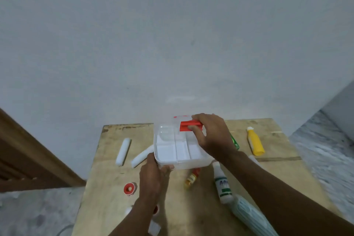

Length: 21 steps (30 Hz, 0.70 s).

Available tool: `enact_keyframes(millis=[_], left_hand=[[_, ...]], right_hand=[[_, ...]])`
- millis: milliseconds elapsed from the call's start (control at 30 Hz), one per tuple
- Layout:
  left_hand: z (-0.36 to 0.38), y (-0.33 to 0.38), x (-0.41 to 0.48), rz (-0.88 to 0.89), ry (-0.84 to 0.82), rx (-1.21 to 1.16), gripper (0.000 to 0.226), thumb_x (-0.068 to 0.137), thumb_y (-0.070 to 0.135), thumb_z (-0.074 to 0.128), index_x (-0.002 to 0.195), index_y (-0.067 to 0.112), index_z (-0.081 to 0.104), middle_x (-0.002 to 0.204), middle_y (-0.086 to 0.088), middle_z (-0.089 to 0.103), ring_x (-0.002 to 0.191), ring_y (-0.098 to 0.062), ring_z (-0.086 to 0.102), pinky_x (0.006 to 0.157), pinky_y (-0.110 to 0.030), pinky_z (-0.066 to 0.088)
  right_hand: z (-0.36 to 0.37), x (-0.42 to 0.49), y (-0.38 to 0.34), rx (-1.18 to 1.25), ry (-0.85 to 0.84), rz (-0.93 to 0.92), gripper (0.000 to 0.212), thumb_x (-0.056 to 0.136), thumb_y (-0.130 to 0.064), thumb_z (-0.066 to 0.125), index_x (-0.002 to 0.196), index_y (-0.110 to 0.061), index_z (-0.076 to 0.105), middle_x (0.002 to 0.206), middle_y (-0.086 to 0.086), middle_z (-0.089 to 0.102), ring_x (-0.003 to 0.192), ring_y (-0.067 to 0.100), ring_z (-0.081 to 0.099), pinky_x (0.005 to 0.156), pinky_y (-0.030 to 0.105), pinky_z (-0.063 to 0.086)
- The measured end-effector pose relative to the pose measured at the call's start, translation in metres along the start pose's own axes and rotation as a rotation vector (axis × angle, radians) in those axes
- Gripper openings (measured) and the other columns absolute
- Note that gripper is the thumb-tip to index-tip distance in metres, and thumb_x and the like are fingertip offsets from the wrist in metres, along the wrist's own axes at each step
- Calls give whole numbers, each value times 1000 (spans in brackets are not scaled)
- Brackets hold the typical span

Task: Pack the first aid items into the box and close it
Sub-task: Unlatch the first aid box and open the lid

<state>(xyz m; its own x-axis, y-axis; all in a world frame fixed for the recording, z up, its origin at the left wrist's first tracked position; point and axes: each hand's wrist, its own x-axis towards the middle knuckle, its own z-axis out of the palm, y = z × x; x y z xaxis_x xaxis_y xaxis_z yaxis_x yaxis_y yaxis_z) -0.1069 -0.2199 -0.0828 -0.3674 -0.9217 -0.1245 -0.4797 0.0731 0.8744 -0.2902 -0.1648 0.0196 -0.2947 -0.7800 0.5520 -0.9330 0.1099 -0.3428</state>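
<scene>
Scuffed wooden table (pixel 118 193) against pale wall (pixel 134 34); left fingers (pixel 166 168) gripping box (pixel 183 161), right fingers (pixel 195 130) closed round red handle (pixel 186 126).

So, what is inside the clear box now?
The clear box shows only empty white compartments. The right hand on the red handle covers its far right corner, so that part cannot be checked.
</scene>
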Motion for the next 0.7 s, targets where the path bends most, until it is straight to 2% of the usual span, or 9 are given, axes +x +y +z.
enact_keyframes(millis=[133, 233, 367, 433, 500, 600, 700], left_hand=[[-4, 4, -2, -55, 15, -54, 39, 81, 27, 68, 117, 15, 59, 83, 8, 69, 76, -9, 64, 68, -34, 54], [-4, 2, -2, -45, 7, 12, 48, 78, 22, 73, 123, 22, 56, 78, 9, 70, 72, -8, 67, 63, -31, 53], [-6, 1, -3, -21, 11, 57, 63, 70, 38, 77, 127, 33, 52, 88, 13, 71, 91, -19, 71, 76, -38, 56], [-9, 6, -4, -35, -23, -42, 75, 62, 47, 83, 126, 49, 44, 99, 21, 70, 99, -8, 69, 81, -34, 57], [-11, 15, -6, 15, -78, -139, 80, 66, 55, 82, 130, 60, 35, 110, 29, 67, 101, 6, 65, 81, -25, 57], [-10, 20, 0, 21, -81, -182, 73, 77, 68, 64, 140, 61, 28, 123, 25, 63, 108, 1, 62, 84, -23, 51], [-6, 22, 5, 5, -72, -243, 71, 80, 66, 54, 145, 53, 29, 126, 24, 59, 111, 2, 57, 80, -13, 43]], right_hand=[[-3, 30, -2, -9, 17, 132, 22, 88, -37, 70, 99, -18, 68, 88, -4, 73, 80, 20, 67, 81, 42, 54], [-2, 49, -2, 53, 28, 191, 24, 89, -39, 68, 102, -19, 66, 88, -3, 72, 80, 22, 66, 81, 44, 53], [3, 70, -2, 88, 19, 298, 29, 90, -41, 67, 108, -20, 62, 92, -1, 72, 86, 24, 67, 88, 45, 51], [6, 78, -1, 88, -1, 344, 32, 89, -43, 67, 110, -20, 61, 95, 0, 73, 90, 24, 68, 89, 45, 51], [9, 84, 0, 112, -17, 378, 32, 88, -43, 68, 108, -19, 60, 95, 0, 73, 90, 25, 68, 87, 45, 51], [11, 88, 1, 152, -48, 419, 29, 88, -40, 69, 105, -18, 59, 93, 1, 72, 91, 25, 67, 87, 46, 51], [12, 89, 3, 157, -62, 432, 27, 89, -41, 68, 101, -19, 57, 90, 0, 71, 90, 24, 67, 85, 45, 51]])
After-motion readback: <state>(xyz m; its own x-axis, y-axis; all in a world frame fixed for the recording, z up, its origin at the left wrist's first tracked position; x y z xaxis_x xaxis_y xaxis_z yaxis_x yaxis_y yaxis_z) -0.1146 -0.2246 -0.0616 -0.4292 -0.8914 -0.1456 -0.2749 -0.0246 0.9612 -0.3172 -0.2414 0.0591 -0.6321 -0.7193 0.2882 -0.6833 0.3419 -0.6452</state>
